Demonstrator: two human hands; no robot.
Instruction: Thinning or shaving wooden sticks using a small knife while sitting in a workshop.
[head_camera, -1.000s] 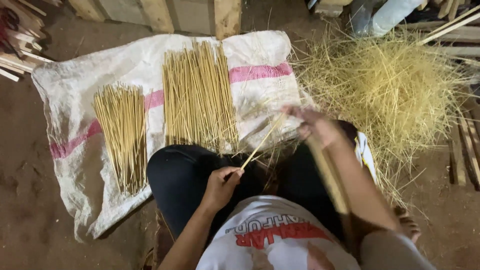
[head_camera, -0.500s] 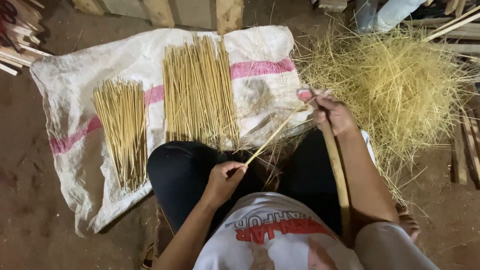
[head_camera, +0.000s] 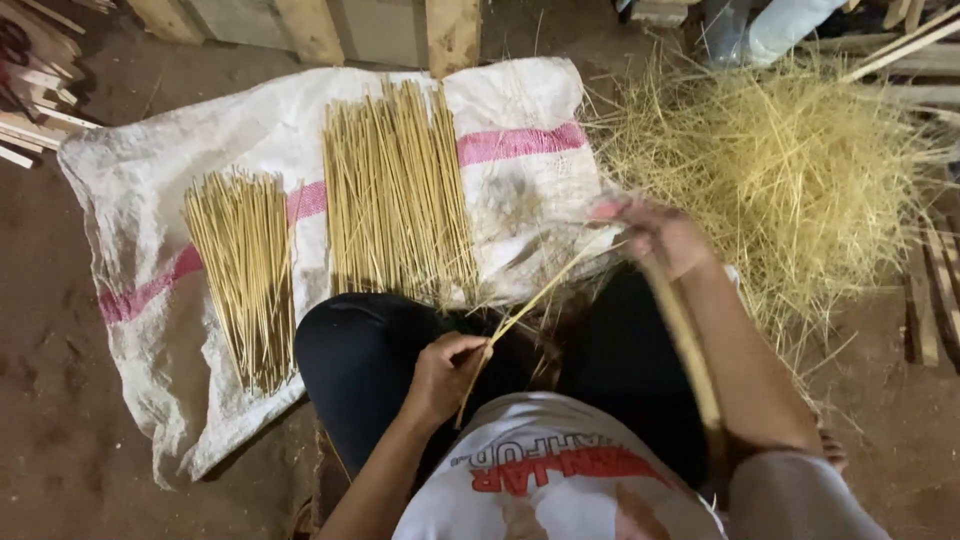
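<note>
Left hand is pinching the near end of a thin bamboo stick over the lap, just short of the white sack. Right hand, blurred, is gripping its far end near the sack's right edge. Advisable: keeping both grips firm, stick taut.

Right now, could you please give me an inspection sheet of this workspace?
Surface: white woven sack with a pink stripe, spread on a dirt floor.
Job's things: thin bamboo stick held between both hands; long stick bundle and short stick bundle lying on the sack.
Clutter: pile of straw-like shavings beside the sack.
Grippers: left hand grips the stick's near end; right hand is at its far end, blurred.
Cables: nothing seen.
Surroundings: wooden planks behind; wood scraps at one side.
</note>
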